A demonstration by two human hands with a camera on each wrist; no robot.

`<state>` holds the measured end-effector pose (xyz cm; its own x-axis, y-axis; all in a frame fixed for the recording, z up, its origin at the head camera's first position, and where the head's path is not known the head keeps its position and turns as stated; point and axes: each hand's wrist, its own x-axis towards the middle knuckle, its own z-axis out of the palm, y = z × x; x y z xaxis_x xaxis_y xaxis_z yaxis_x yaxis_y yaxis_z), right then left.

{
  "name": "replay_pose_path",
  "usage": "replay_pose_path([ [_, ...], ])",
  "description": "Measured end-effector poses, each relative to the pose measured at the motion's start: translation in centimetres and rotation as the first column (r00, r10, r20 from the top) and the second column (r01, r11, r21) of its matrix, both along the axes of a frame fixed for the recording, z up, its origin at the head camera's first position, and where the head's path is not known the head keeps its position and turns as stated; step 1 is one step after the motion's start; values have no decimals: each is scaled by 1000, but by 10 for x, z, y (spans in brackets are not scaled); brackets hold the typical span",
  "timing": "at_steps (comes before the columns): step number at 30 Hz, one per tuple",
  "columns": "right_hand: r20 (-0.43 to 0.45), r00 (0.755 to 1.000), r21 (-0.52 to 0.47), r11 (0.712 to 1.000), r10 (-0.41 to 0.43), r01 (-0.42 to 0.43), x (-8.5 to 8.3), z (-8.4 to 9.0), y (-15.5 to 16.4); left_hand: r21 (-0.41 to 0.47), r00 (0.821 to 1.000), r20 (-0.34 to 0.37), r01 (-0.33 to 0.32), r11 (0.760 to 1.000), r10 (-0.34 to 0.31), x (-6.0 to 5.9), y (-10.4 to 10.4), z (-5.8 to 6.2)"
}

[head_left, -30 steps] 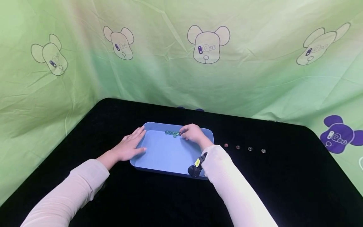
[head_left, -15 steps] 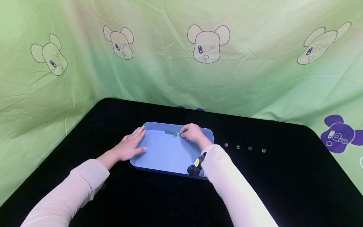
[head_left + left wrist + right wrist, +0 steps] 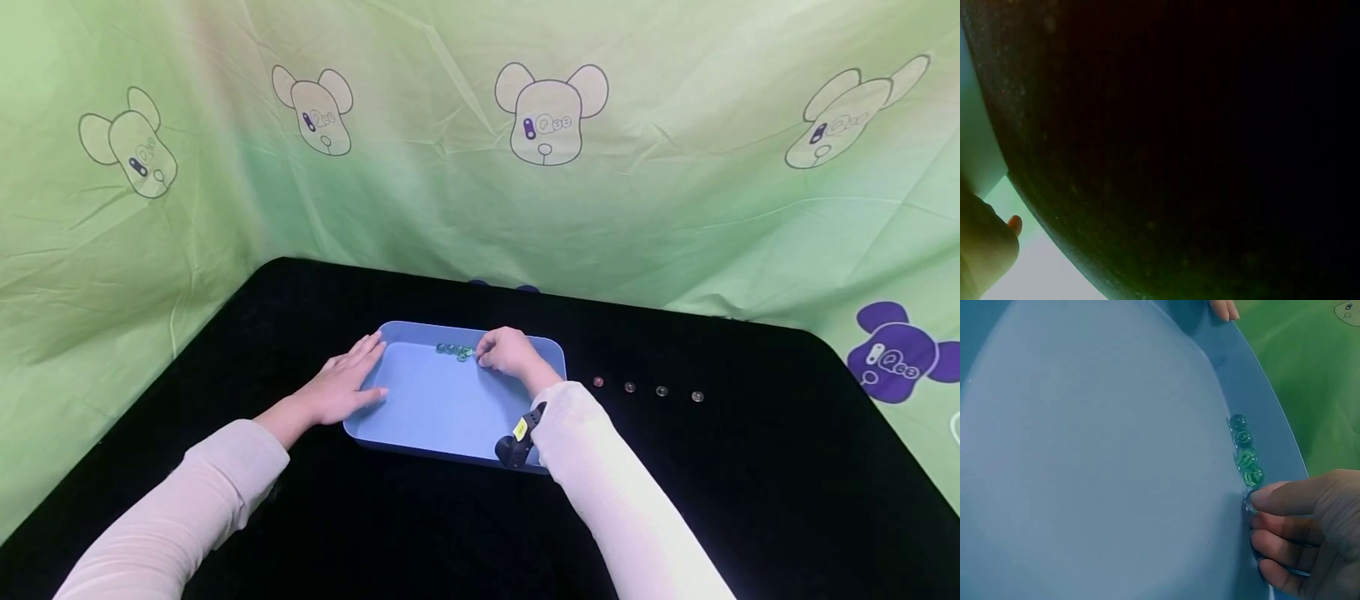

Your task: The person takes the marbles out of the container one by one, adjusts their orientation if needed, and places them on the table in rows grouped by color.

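Observation:
A blue tray (image 3: 435,412) lies on the black table. My left hand (image 3: 341,387) rests on its left side with the fingers spread straight and the thumb over the rim. Inside, along the far wall, several green glass marbles (image 3: 1246,456) sit in a short row. At the row's right end my right hand (image 3: 510,352) pinches a clear glass marble (image 3: 1249,501) between thumb and index finger, low by the tray floor. Its other fingers are curled beneath the thumb in the right wrist view. The left wrist view is mostly dark, with part of a hand (image 3: 991,244) at the lower left.
Outside the tray on the right, a spaced line of marbles lies on the black table (image 3: 750,467): a reddish marble (image 3: 597,382), then paler ones ending with a clear marble (image 3: 697,397). A green printed curtain (image 3: 420,208) hangs behind the table.
Both hands stay in nearly the same place. The reddish tint seen at the right fingertips a second ago no longer shows in the head view.

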<state>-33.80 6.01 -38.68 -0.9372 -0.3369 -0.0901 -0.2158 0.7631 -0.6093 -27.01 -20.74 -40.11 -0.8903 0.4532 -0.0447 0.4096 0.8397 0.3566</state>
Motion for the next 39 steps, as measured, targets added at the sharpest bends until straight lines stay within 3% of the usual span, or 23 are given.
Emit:
replay_pose_path([
  [9, -28, 999, 87, 996, 33, -30, 2, 3, -1, 6, 1000, 12, -2, 1000, 2, 0, 0, 0],
  [26, 9, 999, -31, 998, 53, -53, 2, 9, 8, 5, 1000, -3, 1, 1000, -1, -1, 1, 0],
  [39, -51, 996, -66, 995, 77, -81, 10, 21, 9, -2, 1000, -17, -5, 1000, 5, -1, 0, -3],
])
